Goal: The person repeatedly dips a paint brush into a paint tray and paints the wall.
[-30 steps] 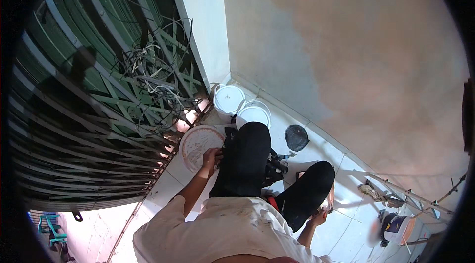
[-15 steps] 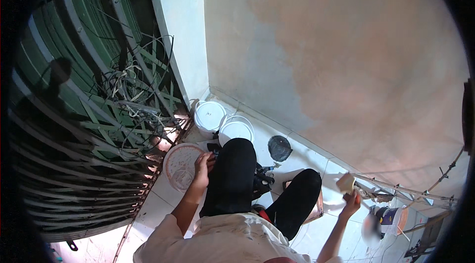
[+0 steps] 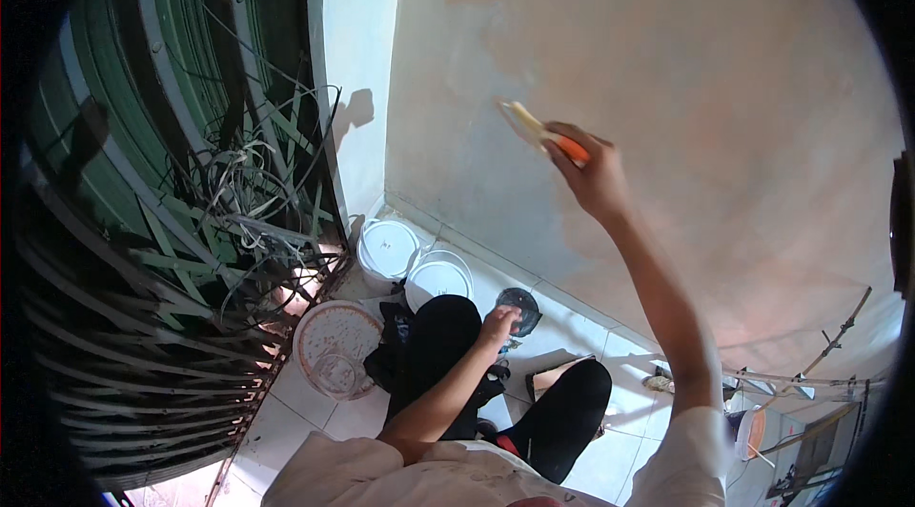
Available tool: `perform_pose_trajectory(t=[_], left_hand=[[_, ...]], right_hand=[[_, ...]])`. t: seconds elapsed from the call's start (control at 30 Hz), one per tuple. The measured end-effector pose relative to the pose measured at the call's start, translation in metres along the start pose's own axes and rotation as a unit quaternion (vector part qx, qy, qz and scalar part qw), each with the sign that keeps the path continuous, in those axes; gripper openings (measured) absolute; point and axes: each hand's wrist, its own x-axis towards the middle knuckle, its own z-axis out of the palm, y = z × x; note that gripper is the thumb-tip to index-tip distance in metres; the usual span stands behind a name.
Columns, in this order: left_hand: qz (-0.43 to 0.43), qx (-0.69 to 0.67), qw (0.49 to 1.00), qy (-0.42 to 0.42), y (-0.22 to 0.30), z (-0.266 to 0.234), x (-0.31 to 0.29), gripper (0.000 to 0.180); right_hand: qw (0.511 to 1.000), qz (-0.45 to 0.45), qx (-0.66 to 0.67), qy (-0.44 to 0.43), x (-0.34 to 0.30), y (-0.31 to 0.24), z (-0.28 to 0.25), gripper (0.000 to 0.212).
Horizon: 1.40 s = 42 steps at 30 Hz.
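Observation:
My right hand (image 3: 593, 167) is raised against the plastered wall (image 3: 667, 50), closed around the orange handle of a wide, flat paintbrush (image 3: 527, 118). The brush's pale head is seen nearly edge-on and points left, at the border of a greyish patch and a tan one. Whether its tip touches the wall I cannot tell. Low over my left knee, my left hand (image 3: 498, 328) has its fingers curled in. It overlaps the round black container (image 3: 522, 305) on the floor; anything inside those fingers is hidden.
Two lidded white buckets (image 3: 389, 250) stand in the wall corner. Left of my knee lies a round, speckled pale tub (image 3: 322, 328). A green folding metal gate (image 3: 181, 173) with tangled cables (image 3: 250, 185) fills the left side. Poles (image 3: 801, 379) and a paint bucket (image 3: 755, 433) are at right.
My right hand has lifted the paintbrush from low at the right up and left to the wall. My left hand has moved right, from beside the pale tub to above my knee.

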Motion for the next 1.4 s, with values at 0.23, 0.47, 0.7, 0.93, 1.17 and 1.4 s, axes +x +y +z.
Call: perform_pose_trajectory(t=[0.23, 0.47, 0.7, 0.93, 1.17, 1.4], left_hand=[[0.065, -0.073, 0.995, 0.012, -0.013, 0.016, 0.015, 0.026], [0.042, -0.075, 0.996, 0.022, -0.007, 0.021, 0.011, 0.024], [0.069, -0.084, 0.994, 0.014, -0.015, 0.026, 0.021, 0.025], [0.067, -0.097, 0.993, 0.030, -0.008, 0.028, 0.021, 0.026], [0.097, -0.090, 0.991, 0.030, -0.003, 0.035, 0.025, 0.030], [0.059, -0.085, 0.994, 0.033, -0.003, 0.032, 0.020, 0.030]], right_hand=[[0.993, -0.057, -0.104, -0.014, 0.092, 0.031, 0.002, 0.019], [0.905, -0.252, -0.330, 0.090, 0.134, -0.051, -0.043, 0.021], [0.862, -0.324, -0.387, 0.040, 0.120, 0.016, 0.000, 0.033], [0.921, -0.182, -0.197, -0.283, 0.053, 0.038, 0.064, 0.020], [0.991, -0.126, -0.017, -0.053, 0.141, 0.054, -0.012, 0.014], [0.883, -0.359, -0.283, 0.108, 0.184, -0.036, -0.042, 0.022]])
